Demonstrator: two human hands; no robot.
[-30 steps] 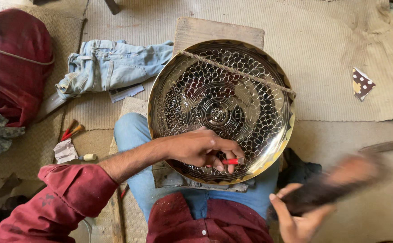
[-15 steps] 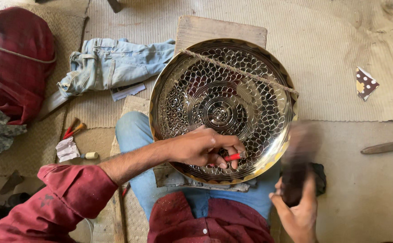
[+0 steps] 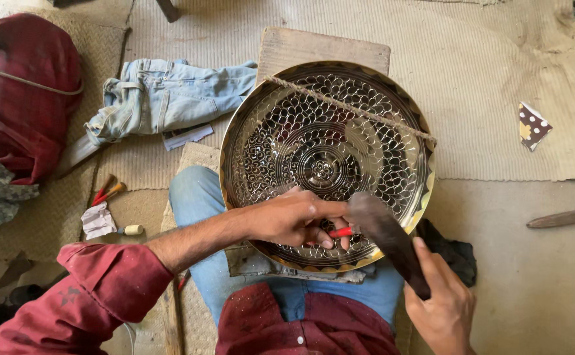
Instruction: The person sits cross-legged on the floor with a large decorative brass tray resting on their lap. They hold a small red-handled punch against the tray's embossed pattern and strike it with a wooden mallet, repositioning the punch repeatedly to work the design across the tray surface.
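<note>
A large round engraved metal plate (image 3: 287, 125) leans over my lap, with a rope (image 3: 360, 110) stretched across its upper part. My left hand (image 3: 287, 217) rests on the plate's lower area and pinches a small red-tipped tool (image 3: 340, 232) against the metal. My right hand (image 3: 442, 306) grips a dark wooden mallet (image 3: 386, 236) whose head sits right at the red-tipped tool, beside my left fingers.
A wooden board (image 3: 320, 49) lies under the plate's far edge. Folded jeans (image 3: 162, 95) and a red bag (image 3: 18, 92) are at the left. Small tools (image 3: 106, 190) lie on the mat. A dotted cloth scrap (image 3: 532, 125) and a wooden stick (image 3: 564, 218) are at the right.
My right hand has swung the mallet from the right side in and down onto the red-tipped tool. My left hand has stayed in place on the plate.
</note>
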